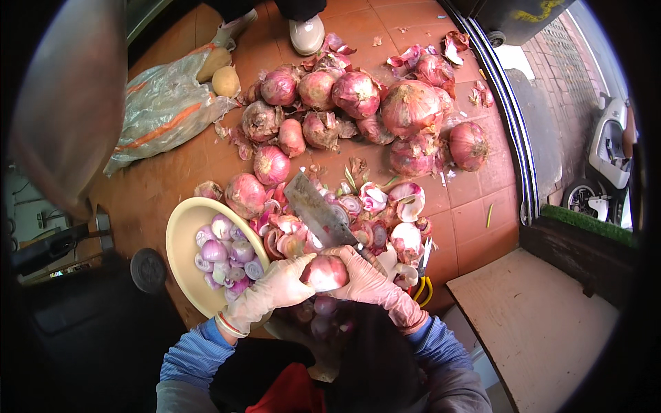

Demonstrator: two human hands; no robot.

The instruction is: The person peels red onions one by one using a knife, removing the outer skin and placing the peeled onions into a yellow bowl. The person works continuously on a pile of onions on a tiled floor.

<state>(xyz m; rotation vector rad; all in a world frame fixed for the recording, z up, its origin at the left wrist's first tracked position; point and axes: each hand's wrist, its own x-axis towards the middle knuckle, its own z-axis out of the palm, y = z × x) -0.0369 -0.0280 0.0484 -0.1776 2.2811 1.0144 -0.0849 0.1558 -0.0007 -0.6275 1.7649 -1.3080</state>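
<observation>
Both my hands wear thin gloves. Between them they grip one red onion [326,273]; my left hand [281,284] is on its left side and my right hand [364,276] on its right. A cleaver [317,209] points away from me, its handle beside the fingers of my right hand; whether those fingers also hold it, I cannot tell. To the left, a cream plastic basin [181,263] contains peeled purple onions [214,251]. Beyond the cleaver and around it lie onion skins and cut ends [379,235]. More onions show dimly below my hands.
Unpeeled red onions [356,95] are heaped on the tiled floor [480,222]. A plastic sack [160,108] with potatoes [225,81] lies at the upper left. Yellow-handled scissors [425,284] are right of my right hand. A person's shoe [307,36] stands beyond. A board [532,320] is at right.
</observation>
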